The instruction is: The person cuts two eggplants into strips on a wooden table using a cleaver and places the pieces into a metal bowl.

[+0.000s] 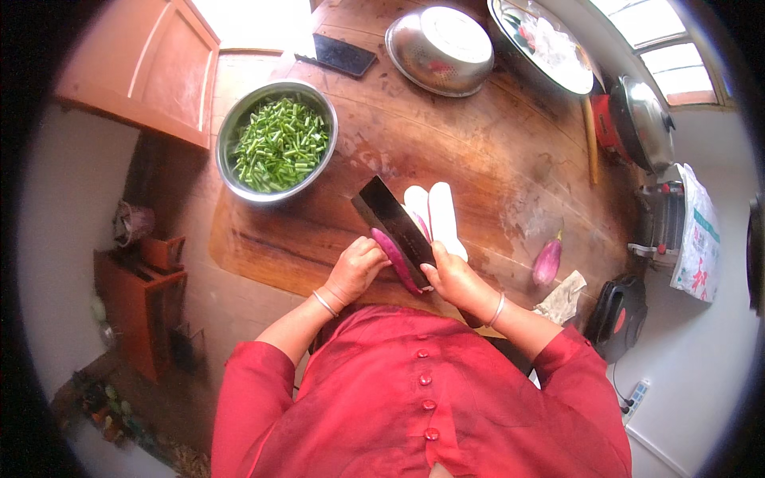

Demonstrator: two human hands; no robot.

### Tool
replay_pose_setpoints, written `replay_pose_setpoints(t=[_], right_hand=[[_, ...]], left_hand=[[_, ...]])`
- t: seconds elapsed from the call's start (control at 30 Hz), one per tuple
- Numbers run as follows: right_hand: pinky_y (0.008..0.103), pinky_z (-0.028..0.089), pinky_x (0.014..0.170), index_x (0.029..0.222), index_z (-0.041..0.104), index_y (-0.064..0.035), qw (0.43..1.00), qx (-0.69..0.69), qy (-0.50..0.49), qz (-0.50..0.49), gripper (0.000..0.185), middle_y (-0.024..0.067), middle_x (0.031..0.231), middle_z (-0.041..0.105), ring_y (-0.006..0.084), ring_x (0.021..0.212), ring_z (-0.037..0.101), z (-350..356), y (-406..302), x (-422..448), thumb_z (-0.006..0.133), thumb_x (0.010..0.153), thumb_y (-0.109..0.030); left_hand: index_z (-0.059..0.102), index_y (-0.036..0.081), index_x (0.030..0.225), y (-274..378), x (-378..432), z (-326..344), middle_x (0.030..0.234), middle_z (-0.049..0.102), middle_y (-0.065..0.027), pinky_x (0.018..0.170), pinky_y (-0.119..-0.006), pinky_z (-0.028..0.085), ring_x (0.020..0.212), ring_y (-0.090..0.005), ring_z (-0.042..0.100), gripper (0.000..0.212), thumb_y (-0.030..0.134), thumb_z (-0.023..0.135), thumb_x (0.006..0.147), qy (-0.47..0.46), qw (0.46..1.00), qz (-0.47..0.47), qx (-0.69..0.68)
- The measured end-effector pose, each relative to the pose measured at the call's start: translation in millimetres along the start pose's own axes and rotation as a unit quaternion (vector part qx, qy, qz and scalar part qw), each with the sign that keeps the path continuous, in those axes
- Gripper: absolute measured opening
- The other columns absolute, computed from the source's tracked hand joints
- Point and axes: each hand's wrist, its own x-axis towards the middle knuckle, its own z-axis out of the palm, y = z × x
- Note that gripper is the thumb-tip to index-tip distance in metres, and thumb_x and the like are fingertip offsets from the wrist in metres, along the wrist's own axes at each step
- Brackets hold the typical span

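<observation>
My right hand (pixel 460 284) grips a dark, broad-bladed cleaver (pixel 391 224), its blade slanting away to the upper left. Against the blade's left side lies a long purple eggplant piece (pixel 394 257), pinched near its middle by the fingers of my left hand (pixel 358 266). Just right of the blade rest pale, lengthwise-cut eggplant pieces (pixel 443 215) with their white flesh showing; the cleaver partly covers them. All of this is on a brown wooden surface (pixel 299 245). The blade's cutting edge and its contact with the eggplant are hard to make out.
A metal bowl (pixel 222 161) of chopped green stems stands at upper left. An upturned metal colander (pixel 412 57) and a large enamel tray (pixel 588 83) lie at the back. A whole eggplant (pixel 547 263), crumpled paper (pixel 562 296) and a lidded electric pan (pixel 648 125) are on the right.
</observation>
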Motion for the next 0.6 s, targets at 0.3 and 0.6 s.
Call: replay_pose_setpoints(t=[0.3,0.6], right_hand=[[0.0559,0.048,0.057,0.114,0.041,0.0062,0.997,-0.018,0.076,0.015,0.035,0.0305,0.067,0.06,0.0496,0.066,0.061,37,4,3,0.06,0.093,-0.015],[0.0552,0.048,0.058,0.116,0.042,0.0058,0.996,0.002,0.089,0.013,0.037,0.0312,0.072,0.061,0.0493,0.069,0.062,37,7,4,0.061,0.093,-0.016]], left_hand=[[0.059,0.004,0.084,5,1,-3,0.083,0.057,-0.0118,0.072,-0.041,0.048,0.081,-0.0332,0.056,0.016,0.005,0.074,0.077,-0.003,1.0,0.005,-0.002],[0.061,0.009,0.115,17,-2,-2,0.11,0.05,-0.0146,0.082,-0.039,0.053,0.094,-0.0318,0.06,0.039,0.004,0.074,0.079,-0.022,1.0,0.001,0.013]])
